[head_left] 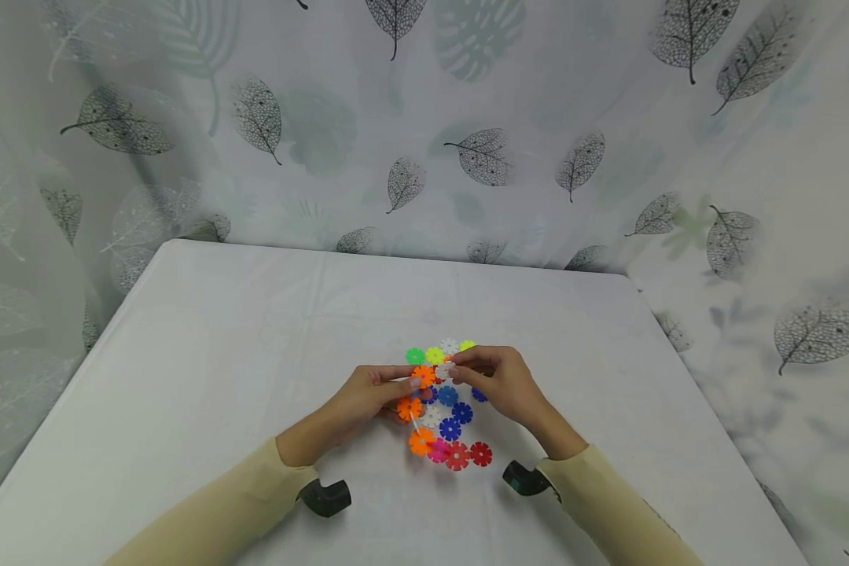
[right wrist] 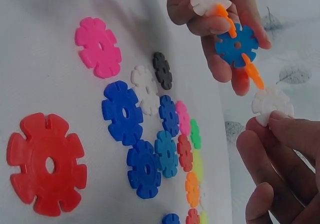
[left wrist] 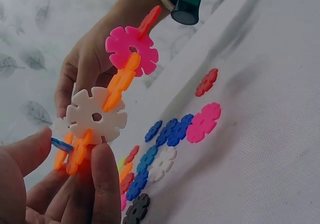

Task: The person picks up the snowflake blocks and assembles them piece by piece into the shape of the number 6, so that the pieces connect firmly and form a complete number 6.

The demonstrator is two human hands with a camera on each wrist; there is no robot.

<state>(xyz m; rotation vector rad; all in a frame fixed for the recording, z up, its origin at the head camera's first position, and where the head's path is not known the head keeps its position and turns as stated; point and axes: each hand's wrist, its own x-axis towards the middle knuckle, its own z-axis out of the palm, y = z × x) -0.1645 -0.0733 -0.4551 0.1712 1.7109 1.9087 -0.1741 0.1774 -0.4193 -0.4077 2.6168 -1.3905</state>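
My left hand (head_left: 375,393) holds a chain of flower-shaped interlocking plastic discs above the table. In the left wrist view the chain includes a pink disc (left wrist: 117,40), a white disc (left wrist: 82,106) and orange discs, slotted edge to edge. A blue disc (right wrist: 227,46) of the chain lies against the left fingers in the right wrist view. Thumb and fingers of my right hand (right wrist: 287,169) pinch another white disc (right wrist: 272,98). Its edge meets the orange disc (right wrist: 254,74) at the chain's end; I cannot tell whether their slots have engaged.
Several loose discs lie on the white-covered table (head_left: 219,354) beneath and beyond the hands, among them a red disc (right wrist: 70,154), a pink disc (right wrist: 90,44) and a black disc (right wrist: 161,69). A leaf-patterned curtain (head_left: 424,102) hangs behind the table.
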